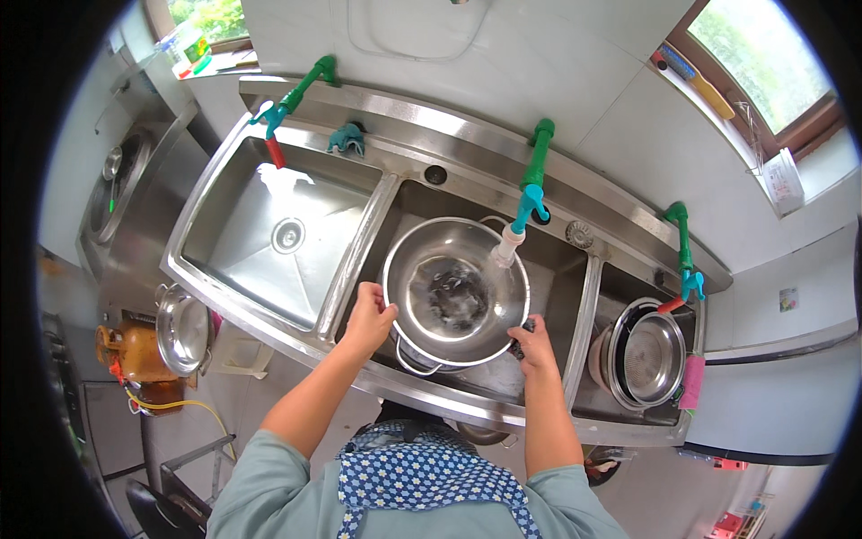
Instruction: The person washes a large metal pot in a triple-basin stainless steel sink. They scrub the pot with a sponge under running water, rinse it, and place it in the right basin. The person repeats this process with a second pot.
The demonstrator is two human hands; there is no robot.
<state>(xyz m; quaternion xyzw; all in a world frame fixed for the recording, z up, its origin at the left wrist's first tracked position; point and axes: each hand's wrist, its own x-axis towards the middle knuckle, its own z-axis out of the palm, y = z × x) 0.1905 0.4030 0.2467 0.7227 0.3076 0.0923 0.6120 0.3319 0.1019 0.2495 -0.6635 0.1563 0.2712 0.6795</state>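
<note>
A round stainless steel basin [407, 283] is tilted under the middle tap [512, 236], and water runs into it. My left hand [369, 323] grips the left side of its rim between thumb and fingers. At the lower right of the rim, my right hand [537, 347] holds a dark scouring pad [517, 348], pressed between the hand and the basin wall. Swirling water covers the basin's bottom. Beneath it, a steel pot with a loop handle [417, 367] shows only in part, inside the middle sink compartment [562, 290].
The left sink compartment [236, 222] has a round drain. Steel pans and a strainer [653, 357] are stacked in the right compartment. A teal cloth [347, 139] and a drain strainer [579, 234] lie on the back ledge. A steel pan [182, 330] stands beside an orange gas cylinder [138, 354].
</note>
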